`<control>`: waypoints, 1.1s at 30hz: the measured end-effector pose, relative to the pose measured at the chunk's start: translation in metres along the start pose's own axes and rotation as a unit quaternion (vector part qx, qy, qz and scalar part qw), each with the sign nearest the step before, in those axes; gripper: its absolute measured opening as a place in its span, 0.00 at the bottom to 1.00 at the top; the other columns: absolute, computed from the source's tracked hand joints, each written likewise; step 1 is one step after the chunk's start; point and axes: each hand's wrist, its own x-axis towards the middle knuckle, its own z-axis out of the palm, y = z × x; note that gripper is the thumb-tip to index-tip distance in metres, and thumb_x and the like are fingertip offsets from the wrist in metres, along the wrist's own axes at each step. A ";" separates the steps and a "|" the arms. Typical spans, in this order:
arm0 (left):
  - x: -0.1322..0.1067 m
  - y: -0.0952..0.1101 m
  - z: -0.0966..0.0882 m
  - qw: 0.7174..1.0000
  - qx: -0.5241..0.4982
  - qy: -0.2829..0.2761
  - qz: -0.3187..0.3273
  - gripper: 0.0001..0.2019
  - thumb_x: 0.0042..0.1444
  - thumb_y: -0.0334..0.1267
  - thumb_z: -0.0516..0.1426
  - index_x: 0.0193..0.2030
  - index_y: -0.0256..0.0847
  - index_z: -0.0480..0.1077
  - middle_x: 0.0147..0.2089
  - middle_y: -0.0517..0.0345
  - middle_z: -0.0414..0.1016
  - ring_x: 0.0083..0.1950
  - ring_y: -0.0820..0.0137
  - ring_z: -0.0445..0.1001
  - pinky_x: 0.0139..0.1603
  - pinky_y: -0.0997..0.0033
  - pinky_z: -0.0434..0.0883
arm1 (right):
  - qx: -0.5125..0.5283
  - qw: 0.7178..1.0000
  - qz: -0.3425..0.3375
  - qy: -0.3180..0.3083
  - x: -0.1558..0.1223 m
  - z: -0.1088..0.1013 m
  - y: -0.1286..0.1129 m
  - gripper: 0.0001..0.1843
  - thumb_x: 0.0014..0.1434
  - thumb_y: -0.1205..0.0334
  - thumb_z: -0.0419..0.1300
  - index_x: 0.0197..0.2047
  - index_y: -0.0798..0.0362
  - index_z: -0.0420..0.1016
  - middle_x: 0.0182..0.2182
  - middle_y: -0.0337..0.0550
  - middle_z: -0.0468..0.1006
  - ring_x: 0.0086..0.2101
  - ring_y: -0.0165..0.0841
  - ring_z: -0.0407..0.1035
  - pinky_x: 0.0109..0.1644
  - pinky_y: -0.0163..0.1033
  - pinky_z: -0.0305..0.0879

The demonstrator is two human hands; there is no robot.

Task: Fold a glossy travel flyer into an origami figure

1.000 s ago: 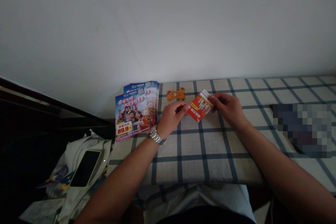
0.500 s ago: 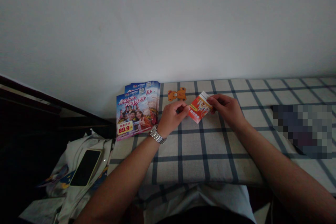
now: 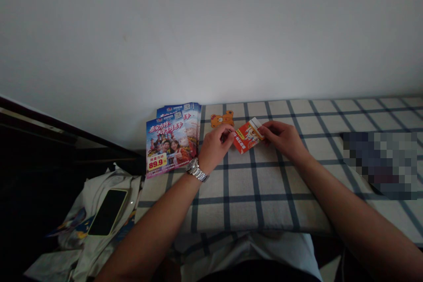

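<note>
A small folded red leaflet is held between both my hands just above a checked cloth. My left hand, with a metal watch on its wrist, pinches the leaflet's left edge. My right hand pinches its right, white-edged corner. A stack of colourful flyers lies to the left of my left hand. An orange bear-shaped cutout lies just beyond my left hand, near the wall.
A white wall rises right behind the cloth. A phone lies on crumpled white fabric at the lower left, below the surface's edge. A blurred dark patch sits on the cloth at the right.
Both hands have carried the red leaflet slightly left and farther from me, toward the bear cutout. The flyers and phone have not moved.
</note>
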 end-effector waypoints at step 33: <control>-0.004 -0.003 0.006 0.965 0.143 -0.102 0.193 0.10 0.70 0.40 0.57 0.52 0.44 0.78 0.53 0.54 0.81 0.56 0.61 0.77 0.60 0.53 0.72 | -0.259 0.906 -0.327 -0.066 0.005 0.001 0.006 0.12 0.69 0.60 0.62 0.53 0.50 0.83 0.52 0.51 0.82 0.56 0.47 0.73 0.62 0.57 0.72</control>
